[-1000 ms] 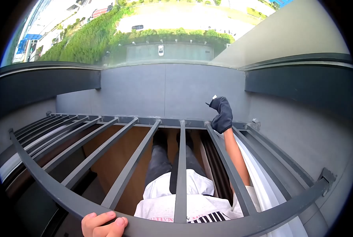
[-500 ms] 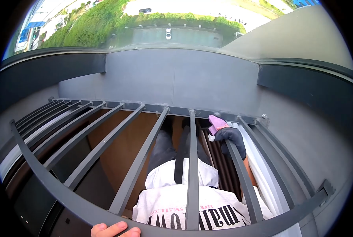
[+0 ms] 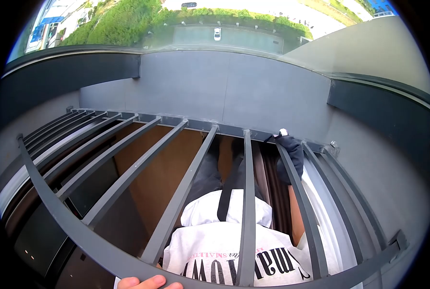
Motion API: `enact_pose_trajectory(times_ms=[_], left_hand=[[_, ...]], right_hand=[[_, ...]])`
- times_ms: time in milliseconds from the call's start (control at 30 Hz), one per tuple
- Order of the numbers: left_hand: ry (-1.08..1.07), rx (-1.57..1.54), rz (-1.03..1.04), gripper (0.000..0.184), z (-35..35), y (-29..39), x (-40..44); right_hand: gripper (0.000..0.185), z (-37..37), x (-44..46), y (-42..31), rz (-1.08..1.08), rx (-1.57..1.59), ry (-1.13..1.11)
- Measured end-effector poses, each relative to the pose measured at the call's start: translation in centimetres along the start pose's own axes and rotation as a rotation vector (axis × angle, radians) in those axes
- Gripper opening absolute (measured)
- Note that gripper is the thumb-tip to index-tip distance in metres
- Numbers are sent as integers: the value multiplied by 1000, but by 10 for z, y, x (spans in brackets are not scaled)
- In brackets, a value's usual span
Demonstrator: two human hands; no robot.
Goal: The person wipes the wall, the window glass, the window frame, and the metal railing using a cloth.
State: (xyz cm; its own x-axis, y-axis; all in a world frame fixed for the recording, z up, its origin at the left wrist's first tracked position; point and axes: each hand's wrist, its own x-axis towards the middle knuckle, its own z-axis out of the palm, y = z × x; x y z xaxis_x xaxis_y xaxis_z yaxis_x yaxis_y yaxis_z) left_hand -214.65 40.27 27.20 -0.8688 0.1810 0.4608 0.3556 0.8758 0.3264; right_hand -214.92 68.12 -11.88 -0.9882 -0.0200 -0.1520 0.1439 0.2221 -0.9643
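My left hand [image 3: 150, 282], bare, has its fingers curled over the curved grey top rail [image 3: 99, 257] at the lower edge of view. The rest of that hand is hidden below. My right hand [image 3: 290, 154] wears a dark glove and reaches from behind the upright bars. It is closed at the lower rail [image 3: 200, 125] of the railing, beside one of the bars, its fingers bent over the rail's far side. A small white tip [image 3: 283, 132] shows past it. The pink cloth seen in this hand a moment ago is hidden now.
Grey bars [image 3: 248, 207] stand between the camera and my body. Past the railing lie a grey ledge [image 3: 186, 84] and a glass pane, with a road and a white car [image 3: 217, 33] far below. A white curtain [image 3: 328, 216] hangs at the right.
My gloved right hand has moved outward onto the lower rail, and the pink cloth has gone out of sight. The view has shifted slightly; my left hand stays on the top rail.
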Motion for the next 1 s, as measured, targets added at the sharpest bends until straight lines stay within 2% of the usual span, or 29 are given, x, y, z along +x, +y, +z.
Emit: enact_pose_trajectory(times_ms=[133, 367, 433, 467, 533, 567, 633, 667, 767, 800, 833, 900, 1000], left_hand=[[-10, 8, 1, 28, -2, 0, 1], [19, -1, 25, 29, 1, -2, -1], [24, -8, 55, 29, 2, -3, -1], [21, -7, 56, 29, 2, -3, -2], [34, -10, 67, 29, 3, -4, -2], [33, -7, 67, 29, 4, -4, -2], [41, -21, 73, 30, 4, -5, -3], [39, -20, 72, 30, 3, -6, -3], [17, -30, 73, 30, 1, -5, -2], [21, -25, 65, 30, 1, -5, -2], [19, -20, 56, 30, 0, -4, -4], [1, -18, 31, 30, -4, -4, -4], [-33, -46, 81, 30, -8, -9, -5]], right_hand=[[30, 11, -37, -6, 315, 404, 225], [32, 55, -40, -51, 417, 717, 15], [34, 66, 6, -40, 65, -32, -137], [34, 73, 21, -19, 67, -28, -136], [43, 88, 40, 31, -479, -645, -151], [43, 91, 39, 25, -480, -641, -151], [33, 98, 37, -6, -175, -74, -269], [25, 100, 39, -18, -248, -99, -230], [18, 88, 30, -42, -309, -199, -281], [10, 93, 27, -70, -212, 241, -220], [10, 90, 20, -71, -211, 239, -227], [5, 81, 12, -68, -255, -39, -245], [5, 99, 27, -38, -349, -35, -240]])
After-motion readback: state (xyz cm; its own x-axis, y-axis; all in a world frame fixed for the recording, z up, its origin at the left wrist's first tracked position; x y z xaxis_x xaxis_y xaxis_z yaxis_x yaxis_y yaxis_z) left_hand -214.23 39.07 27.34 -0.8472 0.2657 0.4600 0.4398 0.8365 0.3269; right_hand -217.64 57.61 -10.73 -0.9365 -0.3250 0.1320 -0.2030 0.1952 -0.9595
